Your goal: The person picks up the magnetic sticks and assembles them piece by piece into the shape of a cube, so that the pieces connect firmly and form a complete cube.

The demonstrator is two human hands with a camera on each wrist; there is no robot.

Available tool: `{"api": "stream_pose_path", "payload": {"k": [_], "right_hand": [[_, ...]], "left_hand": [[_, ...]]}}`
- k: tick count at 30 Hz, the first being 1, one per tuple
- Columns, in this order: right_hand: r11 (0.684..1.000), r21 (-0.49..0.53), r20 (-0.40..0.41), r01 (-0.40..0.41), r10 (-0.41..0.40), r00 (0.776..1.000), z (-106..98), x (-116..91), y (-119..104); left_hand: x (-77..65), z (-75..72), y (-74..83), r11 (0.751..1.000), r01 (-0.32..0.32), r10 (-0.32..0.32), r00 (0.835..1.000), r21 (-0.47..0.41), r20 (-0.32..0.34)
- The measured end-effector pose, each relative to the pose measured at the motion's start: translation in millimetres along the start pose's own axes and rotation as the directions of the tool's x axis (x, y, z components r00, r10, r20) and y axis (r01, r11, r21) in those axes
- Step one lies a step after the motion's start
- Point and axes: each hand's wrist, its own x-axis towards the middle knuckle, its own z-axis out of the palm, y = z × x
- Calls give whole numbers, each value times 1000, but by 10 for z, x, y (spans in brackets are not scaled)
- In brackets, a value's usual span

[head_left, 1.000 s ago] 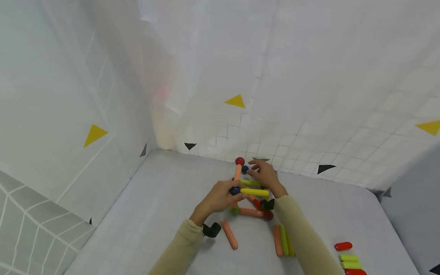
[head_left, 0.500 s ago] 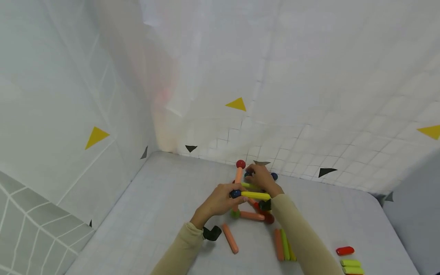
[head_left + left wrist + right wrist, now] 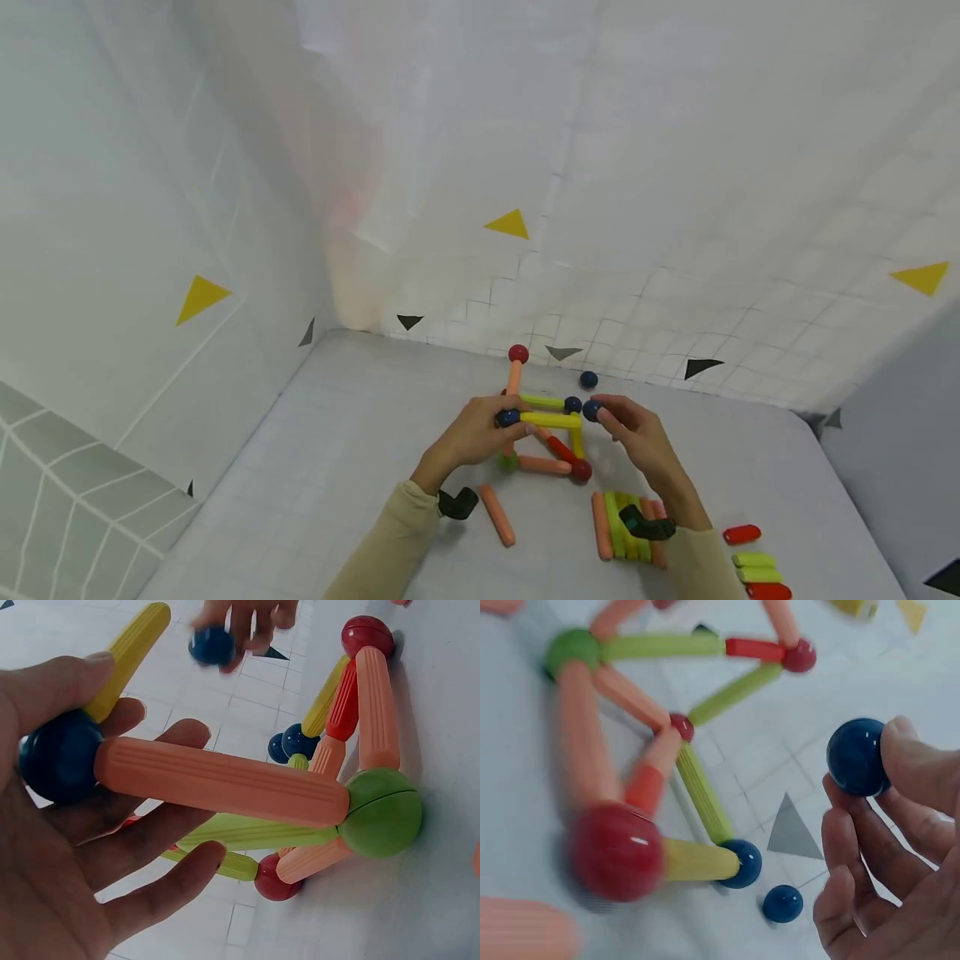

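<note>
My left hand (image 3: 474, 429) pinches a yellow stick (image 3: 133, 664) between thumb and finger beside a dark blue ball (image 3: 61, 756). That ball tops a salmon stick (image 3: 225, 782) rising from a green ball (image 3: 381, 812) of a ball-and-stick frame. Apart from the frame, at its right in the head view, my right hand (image 3: 637, 433) holds another blue ball (image 3: 856, 756) between thumb and fingers. The frame also has a red ball (image 3: 617, 851) on the table, a higher red ball (image 3: 518, 354) and a blue corner ball (image 3: 740, 864) joining yellow and lime sticks.
A loose blue ball (image 3: 588, 379) lies near the back wall (image 3: 660, 317). Several sticks (image 3: 602, 525) lie in a row under the right wrist. One salmon stick (image 3: 497, 515) lies nearer the left wrist. Short red (image 3: 742, 534) and lime pieces (image 3: 759, 575) lie at the right.
My right hand has reached behind the frame, taken a blue ball there and brought it rightward and nearer. My left hand keeps its grip in about the same place.
</note>
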Motion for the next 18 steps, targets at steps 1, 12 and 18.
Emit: {"api": "stream_pose_path", "payload": {"k": [1,12,18], "right_hand": [[999,33,10,3,-4,1000,4,-82,0],[978,173,-81,118,-105,991,243,-313,-129],[976,199,-91,87,-70,993,273,-314,-142]], "left_hand": [[4,-5,-5,1000,-4,4,1000,2,-2],[32,-56,-39,999,-44,44,999,-10,-8],[32,-38,-57,999,-33,33,999,-19,-8]]}}
